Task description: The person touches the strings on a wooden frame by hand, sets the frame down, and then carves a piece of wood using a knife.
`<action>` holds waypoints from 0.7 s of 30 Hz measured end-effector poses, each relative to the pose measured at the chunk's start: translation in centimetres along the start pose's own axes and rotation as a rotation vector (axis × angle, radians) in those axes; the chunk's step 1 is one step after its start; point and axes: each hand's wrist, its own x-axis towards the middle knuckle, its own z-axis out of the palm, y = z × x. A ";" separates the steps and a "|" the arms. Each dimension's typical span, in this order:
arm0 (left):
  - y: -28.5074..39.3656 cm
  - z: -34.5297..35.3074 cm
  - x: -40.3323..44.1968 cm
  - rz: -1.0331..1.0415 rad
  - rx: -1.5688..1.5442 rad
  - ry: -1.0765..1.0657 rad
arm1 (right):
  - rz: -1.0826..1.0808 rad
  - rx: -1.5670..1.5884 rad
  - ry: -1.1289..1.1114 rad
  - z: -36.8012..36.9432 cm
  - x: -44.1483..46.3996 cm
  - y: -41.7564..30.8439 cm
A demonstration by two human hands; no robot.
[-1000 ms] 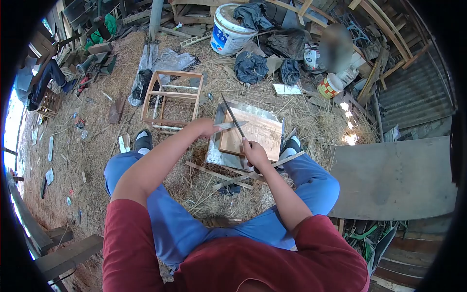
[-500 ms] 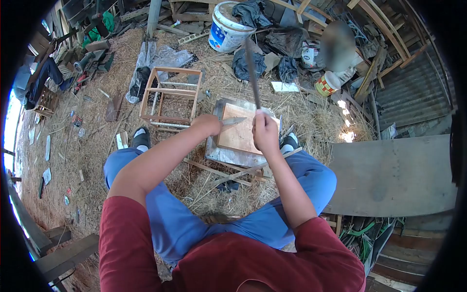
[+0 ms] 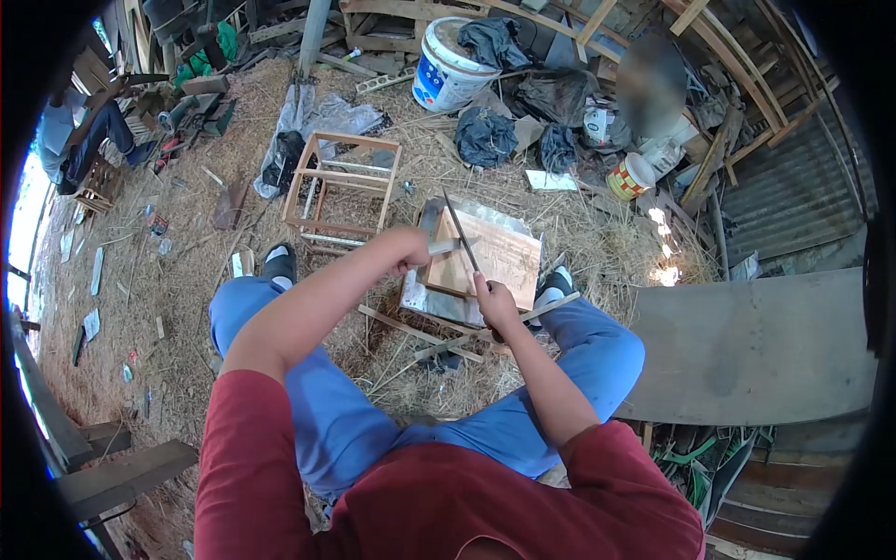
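Your left hand [image 3: 409, 246], fingers wrapped round a knife [image 3: 443, 247]; your right hand [image 3: 495, 301], fingers curled tight on a dark rod [image 3: 456, 219]. Knife and rod cross above a wooden board [image 3: 511, 259].

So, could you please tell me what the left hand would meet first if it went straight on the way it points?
The left hand, knife foremost, would probably meet the dark rod in the right hand first; depth is hard to judge.

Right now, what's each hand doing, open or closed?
Left hand: closed, holding a knife.
Right hand: closed, holding a dark rod.
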 end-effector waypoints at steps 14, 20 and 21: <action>-0.2 -6.5 -9.7 0.497 -1.326 -0.271 | 0.318 0.746 -0.248 1.4 -4.4 -4.4; 1.1 -0.4 -5.5 0.381 -0.849 0.824 | 0.219 0.678 -0.239 1.7 -3.9 -3.5; 1.0 -0.1 -4.5 0.586 -1.124 0.953 | 0.221 0.689 -0.244 1.9 -3.8 -3.2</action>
